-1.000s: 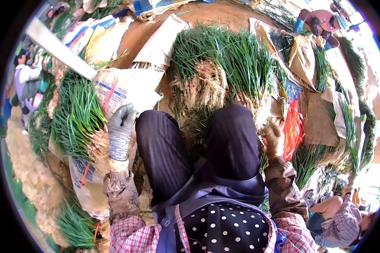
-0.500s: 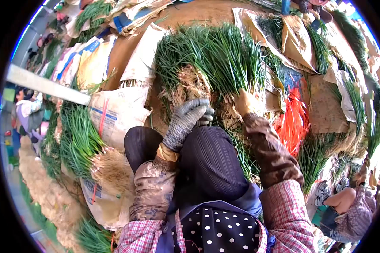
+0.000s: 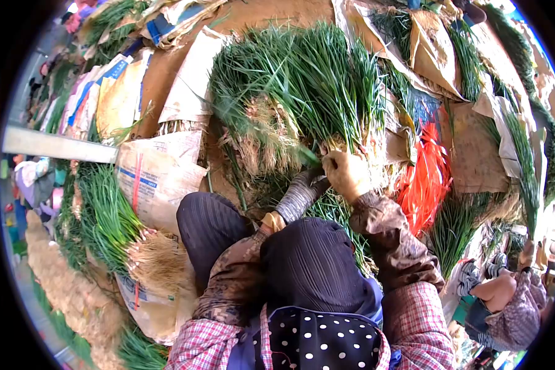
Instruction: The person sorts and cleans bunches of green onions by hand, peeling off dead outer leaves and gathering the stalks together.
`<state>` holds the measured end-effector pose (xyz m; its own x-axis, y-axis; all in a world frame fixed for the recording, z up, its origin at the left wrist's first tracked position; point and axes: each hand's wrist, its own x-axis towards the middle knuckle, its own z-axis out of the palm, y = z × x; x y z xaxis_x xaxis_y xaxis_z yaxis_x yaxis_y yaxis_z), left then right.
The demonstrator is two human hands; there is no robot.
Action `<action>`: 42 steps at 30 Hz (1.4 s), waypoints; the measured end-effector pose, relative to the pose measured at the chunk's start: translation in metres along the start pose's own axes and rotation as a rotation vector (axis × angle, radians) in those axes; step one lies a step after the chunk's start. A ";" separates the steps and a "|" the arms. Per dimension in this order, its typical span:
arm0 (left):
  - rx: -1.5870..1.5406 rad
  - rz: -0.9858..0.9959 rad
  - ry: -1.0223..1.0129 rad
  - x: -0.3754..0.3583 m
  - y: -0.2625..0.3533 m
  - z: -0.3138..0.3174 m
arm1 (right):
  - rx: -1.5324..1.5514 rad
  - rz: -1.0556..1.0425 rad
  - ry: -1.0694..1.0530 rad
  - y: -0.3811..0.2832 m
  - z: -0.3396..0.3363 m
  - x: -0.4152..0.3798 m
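Note:
In a grey striped glove, my left hand [image 3: 303, 190] is low beside the roots, between my knees and the pile; its fingers are partly hidden, and what they hold does not show. My right hand [image 3: 346, 174], in a pale tan glove, has curled fingers at the root ends of the green onions [image 3: 327, 86], touching my left hand or nearly so. Whatever is in its fingers is too small to make out. A blurred green stalk lies across the roots just above both hands. Another root cluster [image 3: 268, 139] hangs at the left of the pile.
Red plastic strips [image 3: 424, 179] lie right of my right arm. A tied green onion bundle [image 3: 114, 216] rests at the left near a printed sack [image 3: 160, 176]. Brown sacking [image 3: 478, 148] lies at the right. Another person [image 3: 512, 308] sits at the lower right.
My left hand has moved right and down, towards my right hand. My right hand has shifted left and down from the stalks, with its fingers curled. The camera view has shifted slightly.

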<state>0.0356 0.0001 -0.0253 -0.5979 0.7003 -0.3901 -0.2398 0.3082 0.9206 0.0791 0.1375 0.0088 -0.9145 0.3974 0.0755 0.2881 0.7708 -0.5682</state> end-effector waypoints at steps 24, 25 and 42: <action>-0.643 0.047 0.332 0.008 0.007 -0.021 | 0.079 0.081 -0.153 0.052 0.011 -0.036; -0.677 0.141 0.287 0.007 0.010 -0.022 | 0.177 0.079 -0.166 0.041 0.006 -0.036; -0.465 -0.154 0.276 0.002 0.011 -0.021 | 0.953 0.301 -0.161 0.041 0.002 -0.078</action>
<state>0.0158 -0.0092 -0.0157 -0.6923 0.4563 -0.5590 -0.6146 0.0332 0.7881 0.1615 0.1371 -0.0215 -0.8890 0.3835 -0.2502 0.2308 -0.0967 -0.9682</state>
